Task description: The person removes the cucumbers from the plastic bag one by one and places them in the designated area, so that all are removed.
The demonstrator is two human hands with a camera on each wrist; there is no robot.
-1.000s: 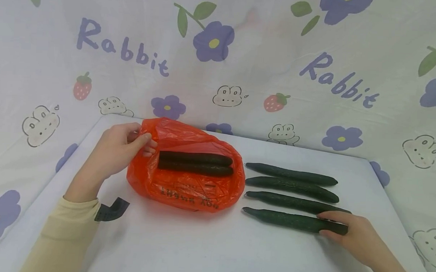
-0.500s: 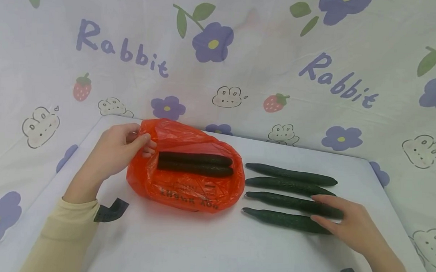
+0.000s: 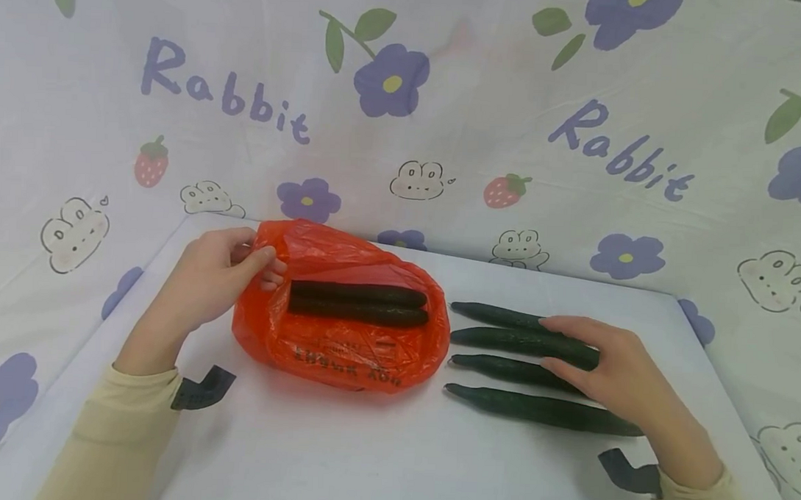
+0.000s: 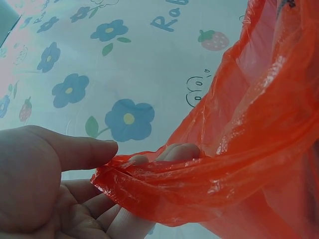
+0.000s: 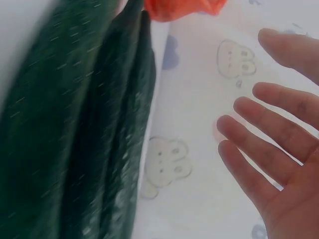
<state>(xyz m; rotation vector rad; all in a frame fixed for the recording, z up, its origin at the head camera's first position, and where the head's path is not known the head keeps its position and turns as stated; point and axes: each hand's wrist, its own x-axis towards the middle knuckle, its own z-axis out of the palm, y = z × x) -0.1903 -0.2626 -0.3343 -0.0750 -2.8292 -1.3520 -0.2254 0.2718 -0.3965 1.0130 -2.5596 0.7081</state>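
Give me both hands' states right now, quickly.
Left hand: pinching the rim of the orange plastic bag, holding its mouth open.
Right hand: open, fingers straight, over the row of loose cucumbers, gripping nothing.

Sleeves: long, pale cream-yellow, soft knit, reaching to both wrists.
Left sleeve [image 3: 112, 435]: loose folds along the forearm, plain cuff.
Right sleeve [image 3: 693, 499]: only the cuff shows at the lower edge.
Wrist straps: a dark grey strap tab [image 3: 200, 389] sticks out at the left cuff; a matching one [image 3: 627, 475] at the right.
Hands: left hand [image 3: 210, 276] and right hand [image 3: 618, 372] bare, no rings, no gloves.
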